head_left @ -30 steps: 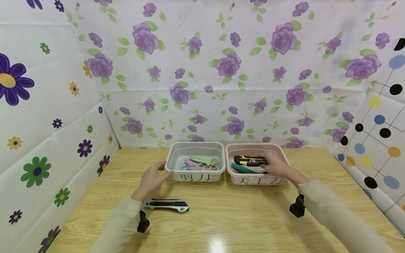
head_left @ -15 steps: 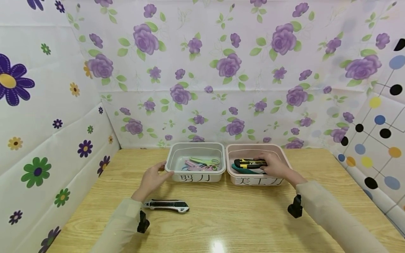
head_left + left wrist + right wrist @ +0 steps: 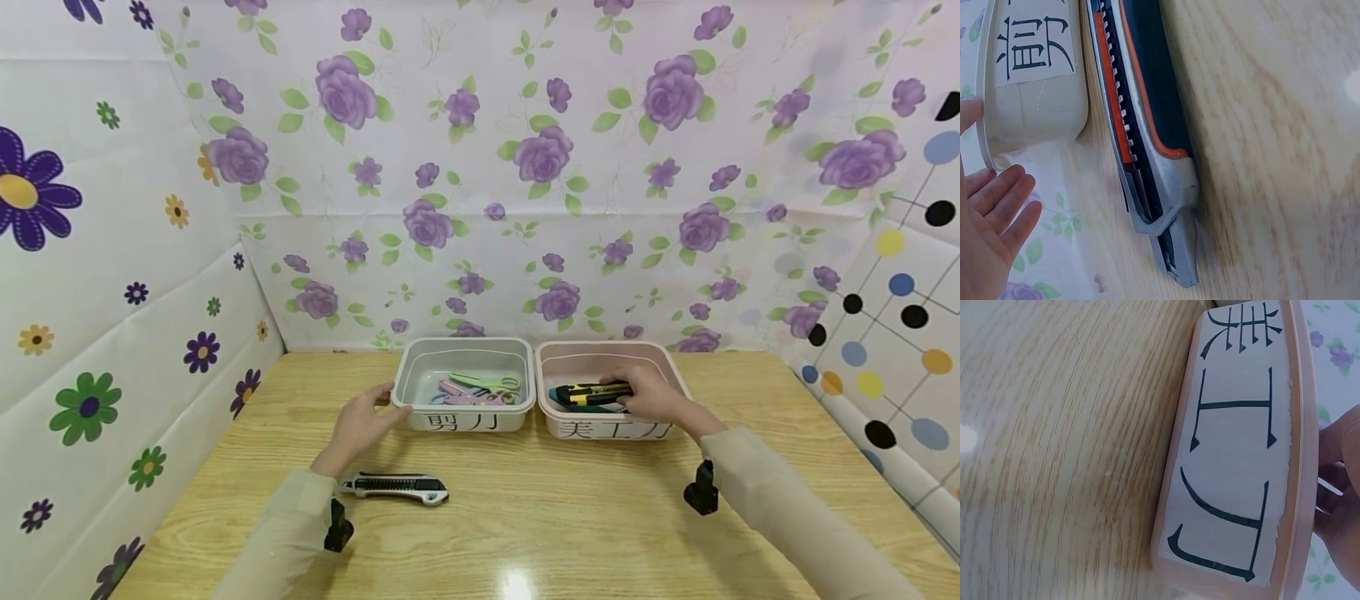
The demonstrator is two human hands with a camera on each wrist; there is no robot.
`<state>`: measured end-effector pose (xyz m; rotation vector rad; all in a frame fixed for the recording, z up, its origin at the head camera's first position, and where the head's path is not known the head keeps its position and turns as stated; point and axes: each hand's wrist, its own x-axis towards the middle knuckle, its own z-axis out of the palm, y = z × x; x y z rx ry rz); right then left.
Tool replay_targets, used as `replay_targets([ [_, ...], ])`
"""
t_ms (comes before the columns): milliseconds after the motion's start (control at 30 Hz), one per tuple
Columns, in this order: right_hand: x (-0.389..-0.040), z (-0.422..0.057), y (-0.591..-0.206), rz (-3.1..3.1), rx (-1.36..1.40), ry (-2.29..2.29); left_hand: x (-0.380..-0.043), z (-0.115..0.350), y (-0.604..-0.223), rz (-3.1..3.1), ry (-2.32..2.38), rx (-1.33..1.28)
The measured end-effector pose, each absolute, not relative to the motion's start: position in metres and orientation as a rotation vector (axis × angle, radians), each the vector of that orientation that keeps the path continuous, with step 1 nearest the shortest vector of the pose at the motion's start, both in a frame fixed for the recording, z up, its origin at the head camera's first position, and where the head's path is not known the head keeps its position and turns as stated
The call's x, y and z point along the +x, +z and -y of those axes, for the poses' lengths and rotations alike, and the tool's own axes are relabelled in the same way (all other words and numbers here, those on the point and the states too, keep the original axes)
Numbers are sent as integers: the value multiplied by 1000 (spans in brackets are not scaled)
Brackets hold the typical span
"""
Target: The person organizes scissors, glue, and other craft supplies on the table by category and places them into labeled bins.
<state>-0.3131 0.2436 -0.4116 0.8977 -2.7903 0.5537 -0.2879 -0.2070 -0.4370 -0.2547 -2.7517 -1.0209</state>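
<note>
My right hand [image 3: 651,395] reaches into the pink bin [image 3: 611,347] and grips one end of a black-and-yellow utility knife [image 3: 585,393]. That knife lies over a teal one [image 3: 557,397], which is partly covered. In the right wrist view, the bin's wall hides most of my fingers. At the grey-white bin [image 3: 462,342], my left hand [image 3: 362,425] touches the left end, its thumb at the rim and its fingers fairly straight in the left wrist view. Several pastel scissors [image 3: 480,387] lie inside. A grey-and-black utility knife [image 3: 397,486] rests on the table near my left wrist.
Both bins stand side by side at the back of the wooden table [image 3: 525,508], with character labels on their fronts. Behind them rises a floral sheet [image 3: 480,250]. Patterned sheets also border the left and right sides.
The black-and-yellow utility knife has shifted slightly right and down in the pink bin, with my right hand still on it. My left hand and the grey-and-black knife stay where they were.
</note>
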Motion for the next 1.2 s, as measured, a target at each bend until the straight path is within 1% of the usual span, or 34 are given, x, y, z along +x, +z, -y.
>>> replay_targets([
  [300,-312,-244,-410,2779,920,590,-287,207,-437,2747,-1023,-267],
  [467,-309,-244,-400,2810,867,737,-287,207,-438,2744,-1028,-268],
  [667,-305,-238,-389,2739,870,717,-287,207,-438,2741,-1030,-264],
  [800,-294,-227,-382,2742,890,716,-288,207,-437,2739,-1018,-264],
  [967,-281,-208,-378,2701,996,701,-288,207,-436,2738,-1006,-270],
  [1200,-266,-177,-379,2684,1116,969,-288,207,-437,2746,-1025,-266],
])
